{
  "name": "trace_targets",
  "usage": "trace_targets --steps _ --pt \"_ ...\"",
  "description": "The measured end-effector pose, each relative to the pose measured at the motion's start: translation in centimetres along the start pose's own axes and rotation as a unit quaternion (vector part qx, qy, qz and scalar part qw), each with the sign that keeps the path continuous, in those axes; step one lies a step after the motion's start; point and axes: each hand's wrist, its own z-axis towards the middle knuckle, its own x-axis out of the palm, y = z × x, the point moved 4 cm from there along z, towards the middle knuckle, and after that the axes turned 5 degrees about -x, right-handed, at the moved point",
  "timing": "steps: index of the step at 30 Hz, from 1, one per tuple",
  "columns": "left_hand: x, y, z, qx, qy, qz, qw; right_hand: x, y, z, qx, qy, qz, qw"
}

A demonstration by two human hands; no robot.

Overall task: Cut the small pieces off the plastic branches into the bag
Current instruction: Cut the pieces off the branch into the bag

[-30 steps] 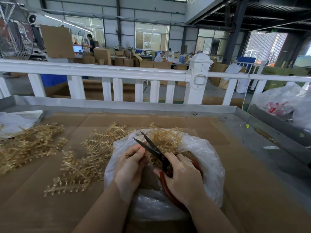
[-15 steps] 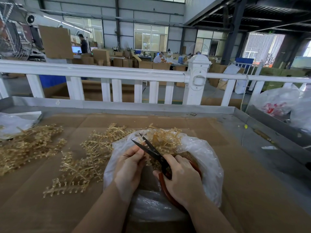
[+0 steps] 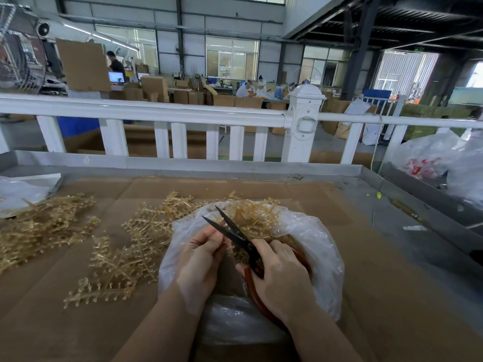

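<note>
A clear plastic bag (image 3: 321, 246) lies open on the cardboard-covered table, with amber plastic pieces (image 3: 256, 215) inside. My right hand (image 3: 282, 280) grips red-handled scissors (image 3: 235, 233) over the bag, their dark blades parted and pointing up-left. My left hand (image 3: 201, 259) pinches a thin amber plastic branch (image 3: 226, 244) just beside the blades, above the bag's mouth. Most of that branch is hidden by my fingers.
Loose amber branches (image 3: 125, 246) spread left of the bag, and a second heap (image 3: 39, 228) lies at the far left by a white bag (image 3: 18, 192). A metal table rim (image 3: 209, 165) and white railing (image 3: 156, 111) bound the far side. More plastic bags (image 3: 431, 158) sit at right.
The scissors and both hands stay over the bag with almost no shift; the blades remain parted. The view has tilted slightly.
</note>
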Motion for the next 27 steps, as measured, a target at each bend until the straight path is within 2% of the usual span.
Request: trace_targets --steps 13,27 --pt "-0.1 0.4 0.5 0.019 0.002 0.015 1.000 0.1 0.1 0.0 0.000 0.026 -0.022 0.999" --pt "-0.4 0.2 0.2 -0.014 0.035 0.020 0.999 -0.6 1.3 0.5 -0.008 0.039 0.032 0.999"
